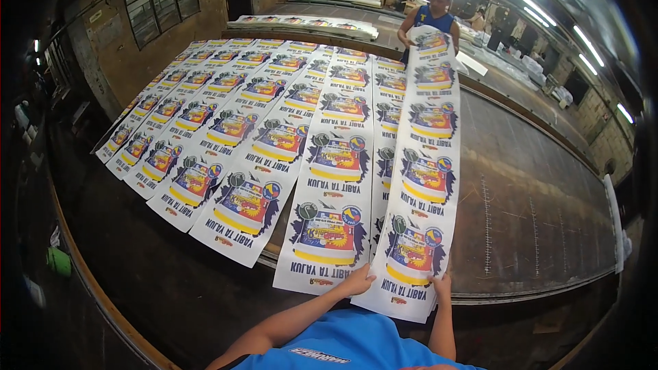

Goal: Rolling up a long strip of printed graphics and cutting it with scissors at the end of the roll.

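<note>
A long white strip [428, 175] of repeating colourful prints stretches across the table [528, 199].

From the wearer's head, one fisheye view looks down and ahead across the tabletop [528, 212], near the hands [359, 280] at about five o'clock and reaching well beyond toward twelve; straight edges bow near its rim.

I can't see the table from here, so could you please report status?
Left hand and right hand gripping printed strip by its near end. Co-worker at far end. Held strip partly hides neighbouring strip.
</note>
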`<state>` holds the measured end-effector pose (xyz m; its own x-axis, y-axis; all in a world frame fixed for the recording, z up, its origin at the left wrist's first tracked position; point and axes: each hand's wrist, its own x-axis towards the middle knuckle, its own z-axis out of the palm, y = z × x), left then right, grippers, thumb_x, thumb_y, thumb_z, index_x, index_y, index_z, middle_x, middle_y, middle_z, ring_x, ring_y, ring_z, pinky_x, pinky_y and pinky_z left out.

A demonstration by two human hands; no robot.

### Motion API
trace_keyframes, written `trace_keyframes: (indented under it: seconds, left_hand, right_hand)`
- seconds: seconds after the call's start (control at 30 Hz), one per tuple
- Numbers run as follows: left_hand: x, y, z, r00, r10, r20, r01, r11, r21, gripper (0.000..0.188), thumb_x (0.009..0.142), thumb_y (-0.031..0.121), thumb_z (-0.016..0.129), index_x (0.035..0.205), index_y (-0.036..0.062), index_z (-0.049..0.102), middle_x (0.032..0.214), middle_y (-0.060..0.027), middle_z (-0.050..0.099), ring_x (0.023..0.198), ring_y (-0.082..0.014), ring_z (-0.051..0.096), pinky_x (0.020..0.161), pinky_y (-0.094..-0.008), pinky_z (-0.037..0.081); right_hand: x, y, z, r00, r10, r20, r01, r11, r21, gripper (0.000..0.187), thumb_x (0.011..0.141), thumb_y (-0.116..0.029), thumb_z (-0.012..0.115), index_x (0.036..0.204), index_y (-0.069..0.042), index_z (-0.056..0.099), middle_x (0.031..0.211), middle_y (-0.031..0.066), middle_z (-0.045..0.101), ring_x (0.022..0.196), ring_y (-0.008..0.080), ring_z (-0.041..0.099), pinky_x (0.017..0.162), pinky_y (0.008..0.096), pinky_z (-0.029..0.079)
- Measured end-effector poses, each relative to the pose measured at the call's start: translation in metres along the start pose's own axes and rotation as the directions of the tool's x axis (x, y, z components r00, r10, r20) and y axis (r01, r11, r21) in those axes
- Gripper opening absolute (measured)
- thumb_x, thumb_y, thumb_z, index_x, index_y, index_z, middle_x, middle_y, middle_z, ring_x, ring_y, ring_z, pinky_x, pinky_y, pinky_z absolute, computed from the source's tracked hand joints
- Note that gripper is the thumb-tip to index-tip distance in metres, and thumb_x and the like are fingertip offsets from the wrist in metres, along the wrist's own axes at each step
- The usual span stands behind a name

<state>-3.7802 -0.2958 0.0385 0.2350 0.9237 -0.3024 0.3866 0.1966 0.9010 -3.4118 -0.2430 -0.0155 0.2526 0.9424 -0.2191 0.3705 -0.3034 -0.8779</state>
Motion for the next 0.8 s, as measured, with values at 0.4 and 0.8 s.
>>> trace_keyframes:
  seconds: [0.4,0.8]
  left_hand:
    - [0.005,-0.038,-0.004,0.970,-0.235,-0.064,0.244,0.940,0.239,0.064,0.090,0.035,0.064,0.137,-0.0057,0.049,0.140,-0.0333,0.044,0.132,-0.0490,0.044,0.111,-0.0503,0.037]
    - [0.038,-0.054,-0.018,0.939,-0.243,0.243,0.246,0.969,0.017,0.063,0.088,0.030,0.062,0.138,-0.0058,0.049,0.134,-0.0272,0.056,0.124,-0.0381,0.056,0.106,-0.0452,0.045]
  right_hand:
    - [0.011,-0.042,0.015,0.995,-0.010,-0.098,-0.035,0.895,-0.445,0.062,0.064,-0.041,0.087,0.102,0.006,0.073,0.094,0.0216,0.075,0.086,0.0336,0.072,0.082,0.0420,0.054]
    - [-0.013,-0.153,0.000,0.959,0.026,0.283,-0.109,0.954,0.281,0.018,0.087,-0.011,0.072,0.095,0.004,0.070,0.084,0.0098,0.072,0.066,0.0161,0.069,0.058,0.0290,0.053]
